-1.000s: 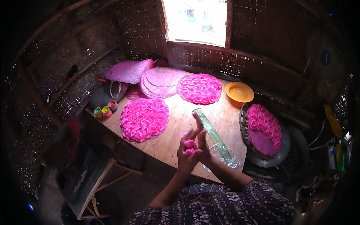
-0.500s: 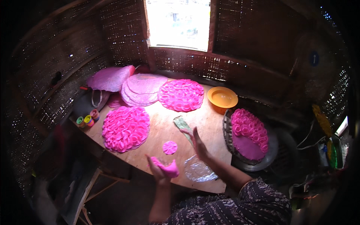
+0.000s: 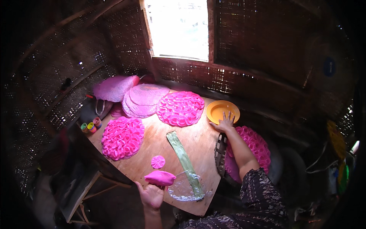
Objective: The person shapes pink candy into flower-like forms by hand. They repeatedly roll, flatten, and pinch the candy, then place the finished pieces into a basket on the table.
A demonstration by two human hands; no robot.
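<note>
My left hand is palm up at the near table edge, thumb out to the side. A soft, pink dough-like piece rests across its fingers, which are mostly hidden beneath it. My right hand reaches to the yellow bowl, fingers spread over its near rim and inside. Just beyond the pink piece, a small pleated pink disc lies on the table. To its right a long green leaf strip runs away from me, its near end at a crumpled clear plastic sheet.
On the wooden table sit ruffled pink rounds, flat pink sheets and small coloured tubs. A woven tray with pink ruffles stands under my right forearm. Woven walls surround a bright window.
My right hand has moved away from above the leaf strip, far and right to the yellow bowl, uncovering the strip. My left hand has turned palm up, the pink piece still on it.
</note>
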